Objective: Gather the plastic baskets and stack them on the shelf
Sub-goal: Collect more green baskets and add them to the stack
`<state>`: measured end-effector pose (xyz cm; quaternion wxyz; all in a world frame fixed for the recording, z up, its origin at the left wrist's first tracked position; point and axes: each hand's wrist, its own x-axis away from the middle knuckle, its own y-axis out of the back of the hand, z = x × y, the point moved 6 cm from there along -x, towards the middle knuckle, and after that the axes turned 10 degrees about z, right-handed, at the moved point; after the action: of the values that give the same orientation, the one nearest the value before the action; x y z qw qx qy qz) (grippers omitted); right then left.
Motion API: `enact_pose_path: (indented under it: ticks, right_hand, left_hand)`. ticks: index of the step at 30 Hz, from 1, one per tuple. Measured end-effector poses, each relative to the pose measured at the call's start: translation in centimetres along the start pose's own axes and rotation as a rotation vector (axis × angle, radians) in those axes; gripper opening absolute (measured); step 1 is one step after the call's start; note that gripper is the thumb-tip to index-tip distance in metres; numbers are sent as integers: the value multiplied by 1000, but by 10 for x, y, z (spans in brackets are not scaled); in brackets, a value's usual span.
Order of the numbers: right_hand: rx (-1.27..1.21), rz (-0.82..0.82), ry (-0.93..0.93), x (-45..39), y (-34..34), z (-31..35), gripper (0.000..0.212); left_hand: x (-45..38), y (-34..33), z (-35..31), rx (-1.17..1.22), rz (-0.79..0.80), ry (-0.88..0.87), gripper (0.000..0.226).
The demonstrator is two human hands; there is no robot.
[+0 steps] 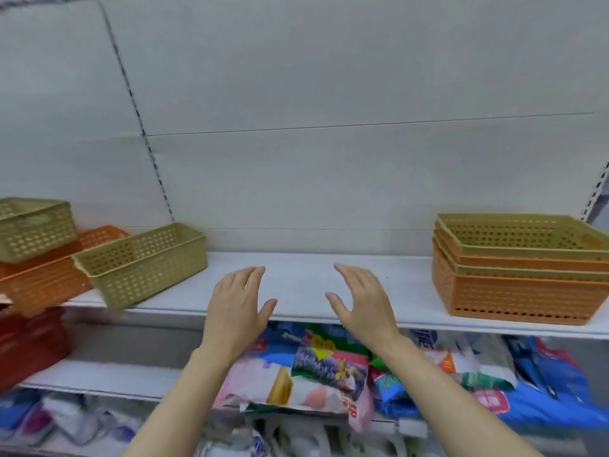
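On the white shelf, a nested stack of orange and olive-green baskets stands at the right. At the left a loose olive-green basket juts over the shelf's front edge. Behind it lies an orange basket with another olive-green basket resting on top. My left hand and my right hand hover over the shelf's bare middle, palms facing each other, fingers apart, holding nothing.
A red basket sits on a lower shelf at the far left. Below the main shelf lie colourful plastic packages and blue bags. A grey back panel rises behind the shelf.
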<state>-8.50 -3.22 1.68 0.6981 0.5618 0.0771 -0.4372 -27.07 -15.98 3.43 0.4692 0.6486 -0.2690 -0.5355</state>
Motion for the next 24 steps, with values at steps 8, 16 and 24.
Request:
enact_pose_path:
  ticks: [8,16,24]
  right_hand:
    - [-78,131,51,-28,-92,107,57]
    - [-125,153,126,-87,-156,147,54]
    - [-175,185,155,-163,-224,154,46]
  left_hand:
    - [59,20,130,-55,32,151,58]
    - [59,10,223,-106,23,291,54]
    - [38,-5,299,-80,-41,447,48]
